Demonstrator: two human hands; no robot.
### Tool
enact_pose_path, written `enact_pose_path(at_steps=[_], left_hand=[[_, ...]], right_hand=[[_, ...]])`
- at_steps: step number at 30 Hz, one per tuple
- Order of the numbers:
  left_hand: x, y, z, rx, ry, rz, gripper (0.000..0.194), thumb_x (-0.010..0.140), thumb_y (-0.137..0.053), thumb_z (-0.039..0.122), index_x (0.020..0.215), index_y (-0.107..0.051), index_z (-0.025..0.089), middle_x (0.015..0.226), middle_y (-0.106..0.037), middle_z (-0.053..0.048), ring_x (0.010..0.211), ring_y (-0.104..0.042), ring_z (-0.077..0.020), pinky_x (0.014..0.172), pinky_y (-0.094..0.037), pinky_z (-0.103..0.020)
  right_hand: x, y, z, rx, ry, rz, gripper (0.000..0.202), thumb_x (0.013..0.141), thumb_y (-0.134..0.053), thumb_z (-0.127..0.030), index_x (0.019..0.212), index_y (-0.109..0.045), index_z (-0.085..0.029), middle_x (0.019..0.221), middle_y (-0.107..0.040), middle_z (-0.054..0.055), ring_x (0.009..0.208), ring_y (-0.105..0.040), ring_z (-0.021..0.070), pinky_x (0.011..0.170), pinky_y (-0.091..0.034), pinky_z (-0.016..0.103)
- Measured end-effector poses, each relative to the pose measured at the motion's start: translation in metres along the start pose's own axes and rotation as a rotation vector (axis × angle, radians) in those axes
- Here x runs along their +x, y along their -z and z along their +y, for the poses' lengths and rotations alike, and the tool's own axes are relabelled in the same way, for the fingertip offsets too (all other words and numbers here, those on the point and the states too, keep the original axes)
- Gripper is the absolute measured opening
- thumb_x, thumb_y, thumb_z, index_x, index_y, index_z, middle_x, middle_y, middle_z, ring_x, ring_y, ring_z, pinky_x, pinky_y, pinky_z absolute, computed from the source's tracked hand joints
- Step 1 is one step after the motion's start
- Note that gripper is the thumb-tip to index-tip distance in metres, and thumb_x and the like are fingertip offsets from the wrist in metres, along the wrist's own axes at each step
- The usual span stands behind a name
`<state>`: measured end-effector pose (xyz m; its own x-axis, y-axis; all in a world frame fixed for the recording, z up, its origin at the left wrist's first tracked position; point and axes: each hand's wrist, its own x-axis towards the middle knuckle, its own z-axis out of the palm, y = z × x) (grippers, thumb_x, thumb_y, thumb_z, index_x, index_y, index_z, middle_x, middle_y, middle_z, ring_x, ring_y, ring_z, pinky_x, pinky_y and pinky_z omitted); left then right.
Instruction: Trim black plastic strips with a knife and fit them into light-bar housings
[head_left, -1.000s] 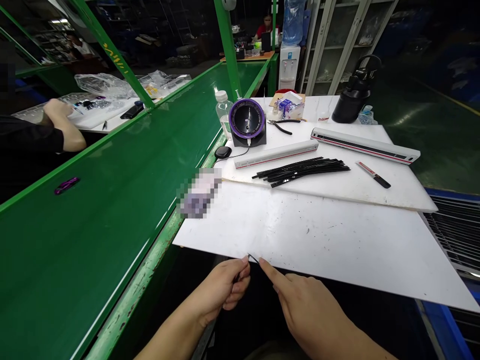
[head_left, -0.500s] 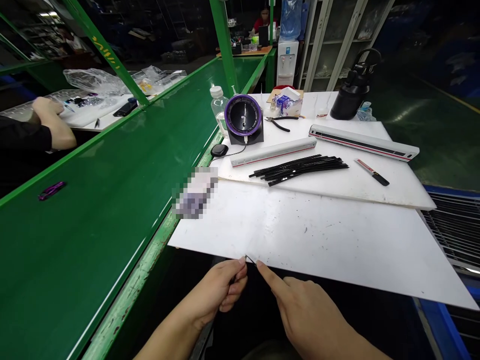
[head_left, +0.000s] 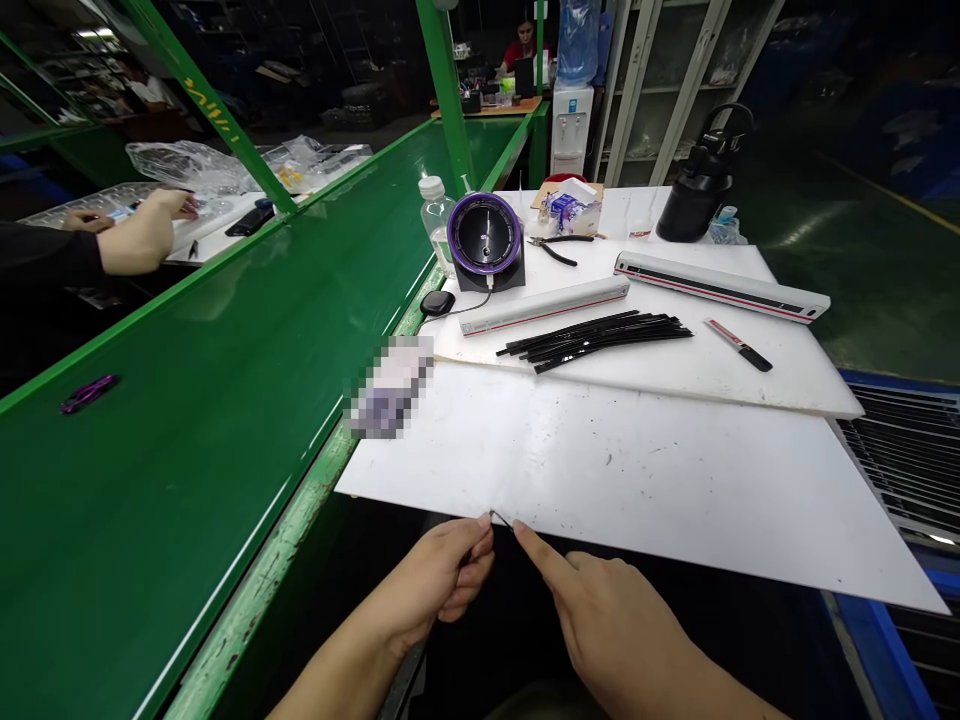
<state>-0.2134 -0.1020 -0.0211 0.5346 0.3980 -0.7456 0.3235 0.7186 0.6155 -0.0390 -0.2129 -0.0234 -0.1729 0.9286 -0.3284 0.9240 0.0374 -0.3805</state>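
At the near edge of the white board (head_left: pixel 600 470), my left hand (head_left: pixel 450 570) pinches a thin dark strip (head_left: pixel 502 519) between thumb and fingers. My right hand (head_left: pixel 607 610) has its index finger stretched out to the strip's other end; its remaining fingers are curled and partly hidden, so whether they hold anything does not show. Beyond both hands, a bundle of black strips (head_left: pixel 600 338) lies on a white foam sheet (head_left: pixel 795 385). Two white train-like shells, one short (head_left: pixel 547 305) and one long (head_left: pixel 720 285), rest behind it. A cutter knife (head_left: pixel 739 346) lies to the right.
A purple-rimmed round fan (head_left: pixel 485 235), a clear bottle (head_left: pixel 436 220), pliers (head_left: pixel 559 248) and a black flask (head_left: pixel 697 190) stand or lie farther back. A green partition (head_left: pixel 225 400) runs along the left. Behind it, a co-worker's hands (head_left: pixel 146 230) are over another table.
The co-worker's arm has reached further right over the other table. The view has shifted slightly. My hands and the strip look the same.
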Motion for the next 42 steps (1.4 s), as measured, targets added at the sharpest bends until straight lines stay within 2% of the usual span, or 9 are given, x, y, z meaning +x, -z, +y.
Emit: enact_pose_path(at_steps=[5,11,16,20,28,34,39,42], left_hand=[[0.0008,0.0014,-0.002,-0.003,-0.008,-0.003,0.047,0.077,-0.056,0.063,0.069,-0.037,0.021,0.052,-0.03,0.009,0.04,-0.014,-0.0035,0.037,-0.006,-0.017],[0.0,0.0007,-0.0009,0.015,-0.029,-0.008,0.047,0.078,-0.055,0.062,0.069,-0.037,0.021,0.052,-0.03,0.009,0.04,-0.014,-0.0035,0.037,-0.006,-0.018],[0.0005,0.0015,-0.0008,0.033,-0.031,-0.008,0.046,0.079,-0.055,0.062,0.068,-0.037,0.021,0.052,-0.03,0.009,0.041,-0.014,-0.0036,0.037,-0.007,-0.018],[0.0004,0.0014,-0.0011,0.028,-0.034,-0.008,0.046,0.078,-0.055,0.062,0.069,-0.037,0.021,0.052,-0.029,0.009,0.041,-0.014,-0.0037,0.037,-0.006,-0.018],[-0.0005,0.0009,0.0016,0.04,-0.03,-0.019,0.046,0.079,-0.055,0.061,0.069,-0.037,0.021,0.053,-0.03,0.009,0.041,-0.013,-0.0036,0.037,-0.007,-0.017],[0.0008,0.0023,0.0008,0.03,-0.027,-0.026,0.045,0.078,-0.056,0.061,0.069,-0.038,0.021,0.052,-0.03,0.009,0.041,-0.013,-0.004,0.037,-0.006,-0.017],[0.0013,0.0023,-0.0013,0.027,-0.036,-0.034,0.045,0.081,-0.054,0.059,0.068,-0.036,0.02,0.052,-0.029,0.009,0.041,-0.014,-0.0038,0.036,-0.008,-0.016],[-0.0026,0.002,-0.0033,0.089,-0.088,-0.041,0.043,0.084,-0.05,0.059,0.069,-0.04,0.02,0.051,-0.035,0.007,0.036,-0.019,-0.0041,0.034,-0.011,-0.017]], right_hand=[[-0.0015,0.0016,-0.0018,0.052,-0.008,0.003,0.075,0.089,-0.036,-0.008,0.154,-0.01,-0.034,0.077,-0.063,0.001,0.061,-0.06,0.0204,0.05,-0.022,0.03],[-0.0011,-0.0013,0.0001,-0.036,-0.005,-0.021,0.077,0.086,-0.038,-0.008,0.154,-0.011,-0.033,0.075,-0.063,0.002,0.057,-0.059,0.0222,0.049,-0.02,0.03],[-0.0019,0.0019,0.004,0.119,0.0,0.012,0.071,0.091,-0.035,-0.009,0.153,-0.014,-0.036,0.082,-0.065,0.001,0.064,-0.061,0.0202,0.052,-0.03,0.029],[-0.0028,0.0035,0.0038,0.159,0.006,0.025,0.072,0.091,-0.035,-0.009,0.153,-0.012,-0.037,0.08,-0.065,0.0,0.064,-0.061,0.0197,0.053,-0.031,0.028],[-0.0019,0.0031,0.0005,-0.043,-0.012,-0.014,0.073,0.088,-0.037,-0.008,0.154,-0.015,-0.032,0.075,-0.064,0.002,0.057,-0.059,0.0217,0.048,-0.022,0.03],[-0.0029,0.0051,-0.0008,0.064,-0.009,0.009,0.074,0.088,-0.037,-0.007,0.153,-0.016,-0.034,0.078,-0.065,0.001,0.061,-0.061,0.0195,0.05,-0.028,0.028],[-0.0032,0.0022,-0.003,-0.039,-0.03,0.007,0.076,0.086,-0.038,-0.004,0.153,-0.016,-0.032,0.074,-0.063,0.001,0.056,-0.06,0.021,0.048,-0.024,0.029],[-0.0042,-0.0036,0.0013,-0.047,-0.036,0.058,0.072,0.089,-0.039,-0.007,0.153,-0.019,-0.033,0.073,-0.062,0.001,0.054,-0.059,0.0208,0.048,-0.028,0.028]])
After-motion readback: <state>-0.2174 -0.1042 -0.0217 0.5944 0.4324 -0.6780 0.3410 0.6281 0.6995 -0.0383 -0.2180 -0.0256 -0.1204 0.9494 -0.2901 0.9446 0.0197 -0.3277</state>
